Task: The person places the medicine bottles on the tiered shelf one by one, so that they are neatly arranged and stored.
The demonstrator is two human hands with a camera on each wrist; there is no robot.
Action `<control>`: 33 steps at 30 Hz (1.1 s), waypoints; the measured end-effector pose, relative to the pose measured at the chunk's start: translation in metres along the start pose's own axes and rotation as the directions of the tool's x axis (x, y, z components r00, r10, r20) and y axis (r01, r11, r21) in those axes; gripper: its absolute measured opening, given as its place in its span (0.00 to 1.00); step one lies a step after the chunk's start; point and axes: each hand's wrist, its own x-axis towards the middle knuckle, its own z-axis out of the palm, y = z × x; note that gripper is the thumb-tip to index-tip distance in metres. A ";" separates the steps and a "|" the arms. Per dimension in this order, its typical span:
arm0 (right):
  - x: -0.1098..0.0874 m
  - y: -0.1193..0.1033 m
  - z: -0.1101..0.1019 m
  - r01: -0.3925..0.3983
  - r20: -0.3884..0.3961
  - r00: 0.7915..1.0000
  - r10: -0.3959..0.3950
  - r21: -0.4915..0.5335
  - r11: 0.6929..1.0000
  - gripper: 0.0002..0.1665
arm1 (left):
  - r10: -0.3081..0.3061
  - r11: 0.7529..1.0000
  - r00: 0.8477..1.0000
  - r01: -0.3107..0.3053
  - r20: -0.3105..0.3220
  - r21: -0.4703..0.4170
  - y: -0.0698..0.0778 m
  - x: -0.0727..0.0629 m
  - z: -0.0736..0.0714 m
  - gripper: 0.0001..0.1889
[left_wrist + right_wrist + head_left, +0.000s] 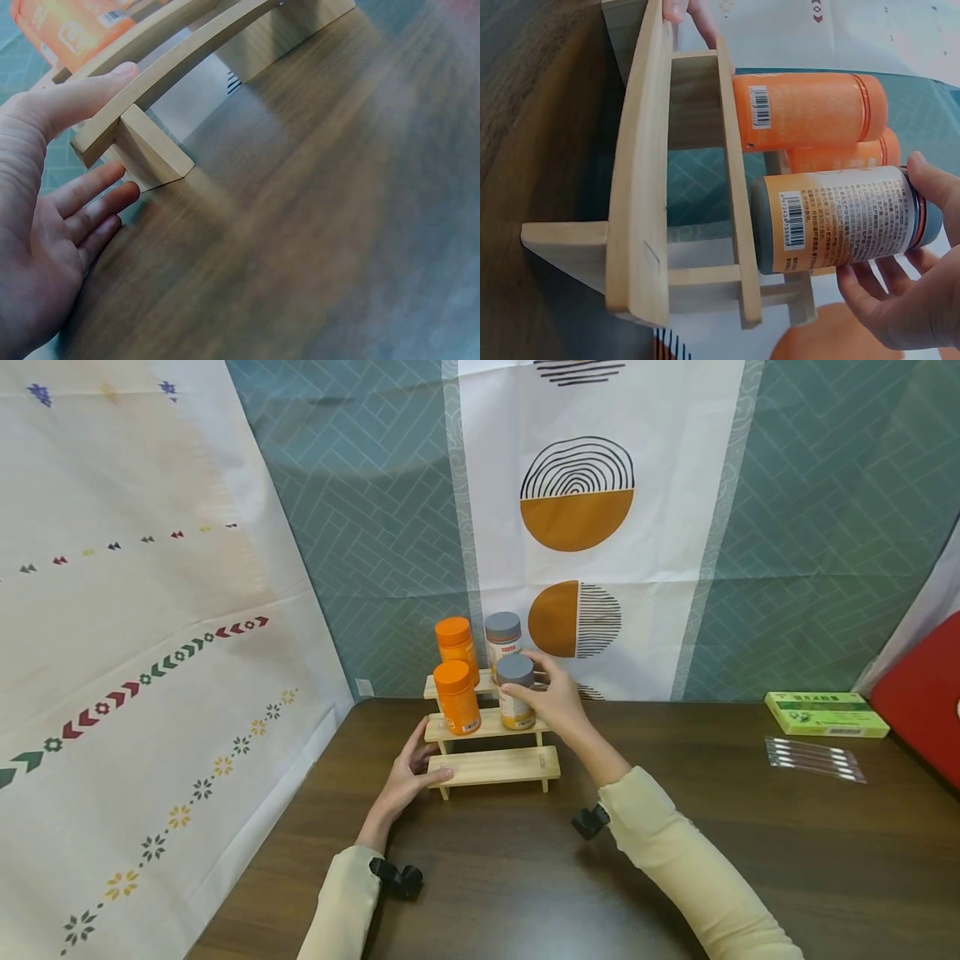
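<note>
A stepped wooden rack stands on the table, with its lowest step bare. At its left end, my left hand holds the rack, thumb over a step board and other fingers lower, beside the leg. My right hand grips a grey-capped bottle near its cap, with the bottle's base right at the middle step. To the left on that step stands an orange bottle. Behind, on the top step, are another orange bottle and a second grey-capped bottle, partly hidden by the front one.
On the right side of the table lie a green and yellow box and a clear packet of cotton swabs. A red object stands at the right edge. Patterned cloth hangs close behind the rack.
</note>
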 end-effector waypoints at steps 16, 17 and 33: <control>0.001 0.006 0.012 0.014 -0.076 0.997 -0.016 -0.020 1.000 0.38 | -0.053 0.998 0.998 0.053 0.033 -0.020 0.036 -0.011 0.001 0.51; 0.000 0.007 0.013 0.020 -0.081 0.996 -0.021 -0.021 1.000 0.38 | -0.056 0.998 0.998 0.057 0.033 -0.017 0.036 -0.011 0.000 0.51; -0.004 0.013 0.017 0.036 -0.092 0.995 -0.035 0.007 0.999 0.39 | -0.036 0.999 0.999 0.036 -0.002 -0.003 0.003 -0.003 0.002 0.51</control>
